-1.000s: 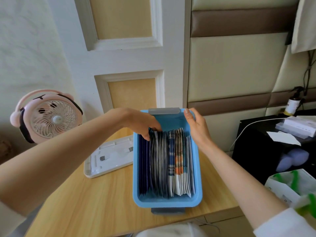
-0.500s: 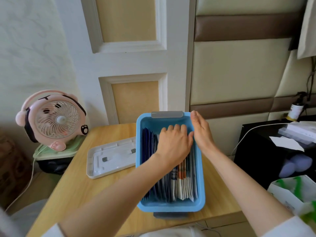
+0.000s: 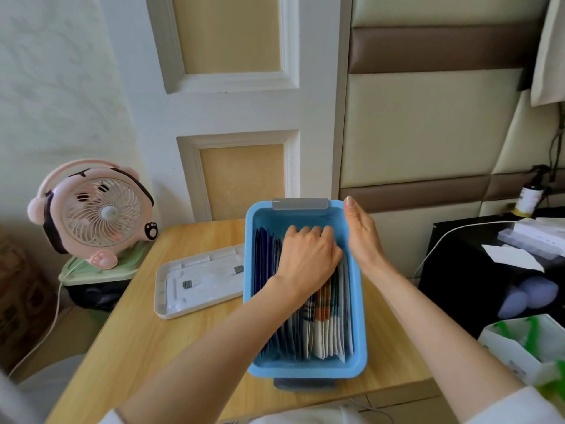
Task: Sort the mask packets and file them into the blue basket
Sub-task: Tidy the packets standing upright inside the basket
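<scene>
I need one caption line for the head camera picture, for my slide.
Left hand curls over the upright mask packets in the blue basket; the flat right hand lies along its right wall.

The left hand (image 3: 308, 258) covers the far ends of the mask packets (image 3: 321, 328), its fingertips sunk out of sight among them — whether they pinch one cannot be told. At 4 o'clock a white box (image 3: 516, 347) is blurred and cut by the edge; the label on the bottle (image 3: 530, 198) at 3 o'clock — too small to read.
</scene>
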### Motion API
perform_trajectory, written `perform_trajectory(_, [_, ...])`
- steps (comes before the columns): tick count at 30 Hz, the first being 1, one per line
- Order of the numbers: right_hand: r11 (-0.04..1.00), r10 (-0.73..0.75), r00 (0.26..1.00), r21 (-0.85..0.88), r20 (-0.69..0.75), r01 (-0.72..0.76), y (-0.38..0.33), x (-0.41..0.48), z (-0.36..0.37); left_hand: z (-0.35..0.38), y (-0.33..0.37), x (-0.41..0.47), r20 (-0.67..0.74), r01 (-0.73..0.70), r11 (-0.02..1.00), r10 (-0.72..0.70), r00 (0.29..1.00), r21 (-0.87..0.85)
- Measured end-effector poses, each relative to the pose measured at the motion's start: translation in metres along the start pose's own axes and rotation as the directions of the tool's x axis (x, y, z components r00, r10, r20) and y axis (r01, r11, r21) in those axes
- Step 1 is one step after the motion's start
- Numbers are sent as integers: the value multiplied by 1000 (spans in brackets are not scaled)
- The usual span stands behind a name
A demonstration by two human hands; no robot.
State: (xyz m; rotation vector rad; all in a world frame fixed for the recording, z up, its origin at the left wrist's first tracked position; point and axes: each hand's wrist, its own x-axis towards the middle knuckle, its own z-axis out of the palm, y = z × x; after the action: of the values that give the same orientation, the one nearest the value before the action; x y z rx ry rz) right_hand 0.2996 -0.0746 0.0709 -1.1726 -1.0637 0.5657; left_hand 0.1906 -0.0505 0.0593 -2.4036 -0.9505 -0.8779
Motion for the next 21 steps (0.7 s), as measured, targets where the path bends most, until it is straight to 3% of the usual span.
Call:
perform_trajectory(4, [1000,2,1000,-20,-6,-2,-2,-3,-1,-7,-2,-3,44,7,994,-2,999,-107])
perform_trajectory(6, [1000,-4,1000,-29,-5,4,-3,-5,-1,-23,-10,-3,104,106,984,-91,990,-145])
perform_trajectory(9, [999,6,1000,-43,17,-5,-4,-6,0,-46,-40,4,227,123,986,-145,963,110])
perform_trajectory(10, [999,9,1000,-45,23,-8,-4,-6,-1,-53,-51,8,302,87,985,-129,945,147])
perform_trajectory(16, [997,-8,999,-76,37,11,-6,-8,-2,-67,-91,25,632,-57,990,126,765,-127])
perform_trajectory(18, [995,-26,999,-92,28,29,-6,-10,-4,-68,-96,22,640,-100,985,165,750,-137])
perform_trajectory(21, [992,-56,998,-110,18,58,-8,-14,-3,-63,-101,13,548,-199,977,207,810,-75])
